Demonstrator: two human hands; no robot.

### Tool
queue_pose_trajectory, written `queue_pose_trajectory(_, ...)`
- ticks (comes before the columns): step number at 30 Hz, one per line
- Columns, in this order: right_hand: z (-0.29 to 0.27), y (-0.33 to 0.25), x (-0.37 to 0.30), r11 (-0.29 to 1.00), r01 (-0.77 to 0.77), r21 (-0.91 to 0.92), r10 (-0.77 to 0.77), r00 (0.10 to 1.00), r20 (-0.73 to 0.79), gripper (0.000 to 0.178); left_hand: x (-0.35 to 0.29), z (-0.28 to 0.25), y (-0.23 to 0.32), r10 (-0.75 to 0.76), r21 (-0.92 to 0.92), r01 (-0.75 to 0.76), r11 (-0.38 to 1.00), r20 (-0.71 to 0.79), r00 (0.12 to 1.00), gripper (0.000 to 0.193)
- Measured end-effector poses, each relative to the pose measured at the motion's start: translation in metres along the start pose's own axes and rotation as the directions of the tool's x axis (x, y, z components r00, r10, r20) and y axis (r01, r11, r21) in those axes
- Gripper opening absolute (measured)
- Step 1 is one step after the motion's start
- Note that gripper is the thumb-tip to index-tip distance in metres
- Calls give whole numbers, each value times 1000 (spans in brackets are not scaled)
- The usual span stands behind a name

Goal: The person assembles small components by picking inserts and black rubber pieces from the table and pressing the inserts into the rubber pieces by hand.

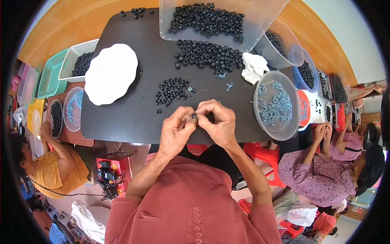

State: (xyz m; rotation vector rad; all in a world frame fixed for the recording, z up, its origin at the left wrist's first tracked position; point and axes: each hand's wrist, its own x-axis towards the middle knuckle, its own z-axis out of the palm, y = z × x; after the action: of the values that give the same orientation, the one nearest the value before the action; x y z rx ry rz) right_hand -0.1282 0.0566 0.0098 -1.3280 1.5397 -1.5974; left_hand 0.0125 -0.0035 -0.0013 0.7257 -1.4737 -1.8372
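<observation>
Fingertip pinch, both sides: the left hand (pixel 177 132) and the right hand (pixel 219 124) have thumb and fingers closed tip to tip on one small dark piece (pixel 194 116), with no visible gap at the contact. Fingers cover most of the piece; its orientation, and whether a second part sits in it, cannot be determined. Location: between the two hands, above the near edge of the dark table (pixel 122 122). Risks are listed by size of the item concerned. Table: with the work so close to the edge, a slipped piece could bounce off the top and fall toward the lap. Clear bin (pixel 262 24): it stands at the far side with a heap of black rings (pixel 209 55) just in front; a bump could spread that heap. Round clear tub (pixel 280 131): it stands to the right of the right hand; a wide elbow or sleeve movement could tip it and scatter its blue pieces. Near pile (pixel 172 89): it lies just beyond the left hand, and a careless reach could push rings apart. Loose blue pieces (pixel 229 86): being small and light, they could be swept aside unnoticed. Held piece: uneven fingertip pressure could make it twist or spring out.
</observation>
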Motion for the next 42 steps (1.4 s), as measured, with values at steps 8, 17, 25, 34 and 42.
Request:
queue_pose_trajectory(8,-20,-10,7,960,36,-277,-68,992,-106,8,-1,-4,-2,10,-187,-19,982,-51,999,10)
queue_pose_trajectory(17,-20,-6,21,694,333,-638,-184,939,290,20,-8,-5,0,7,-79,-9,997,-33,999,9)
queue_pose_trajectory(25,-18,-10,33,834,79,-546,63,970,236,20,-6,-8,0,-31,-81,29,996,-19,999,9)
queue_pose_trajectory(34,-17,-23,13,956,-293,18,287,944,161,12,-2,-3,1,-6,-99,8,995,17,1000,10)
queue_pose_trajectory(42,-21,-18,4,997,-64,-51,71,987,144,16,-1,3,-1,65,-120,-59,991,52,997,9)
